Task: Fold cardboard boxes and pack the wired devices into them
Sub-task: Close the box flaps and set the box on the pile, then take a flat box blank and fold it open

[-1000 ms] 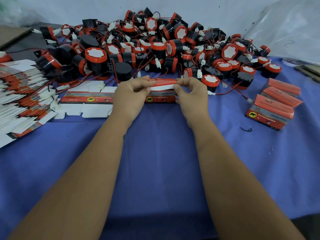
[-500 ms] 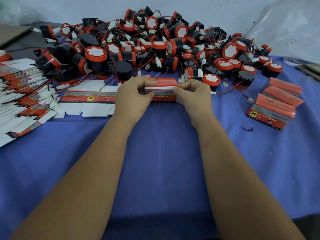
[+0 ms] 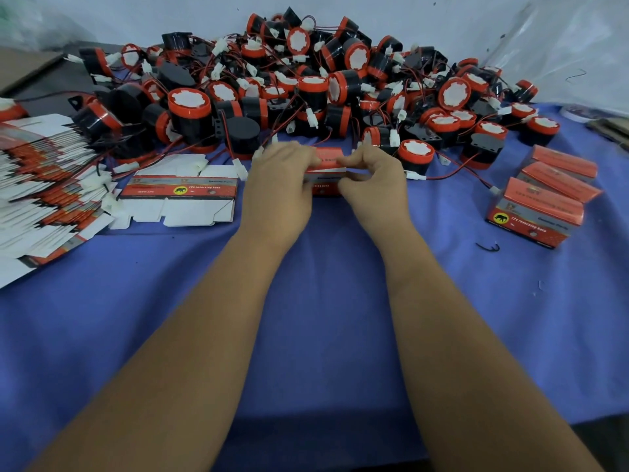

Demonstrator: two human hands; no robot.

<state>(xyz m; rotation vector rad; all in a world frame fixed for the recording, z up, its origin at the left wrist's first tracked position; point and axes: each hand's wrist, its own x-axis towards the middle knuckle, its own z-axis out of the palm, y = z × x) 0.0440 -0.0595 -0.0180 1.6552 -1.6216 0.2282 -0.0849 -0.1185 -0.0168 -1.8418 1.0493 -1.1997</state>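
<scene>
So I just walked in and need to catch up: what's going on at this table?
A person is folding a small red box, gripping it with the left hand and right hand on the blue cloth. Behind lies a pile of red-and-black wired devices. Flat boxes are stacked at left; folded boxes sit at right.

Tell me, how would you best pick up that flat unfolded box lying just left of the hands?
Probably by its near edge. The flat box lies flush on the blue cloth, so a grip from straight above finds nothing to close on. Its white flaps face the person with open cloth before them, while wires and devices crowd the far side. Slide fingers under a near flap and pinch it.
</scene>
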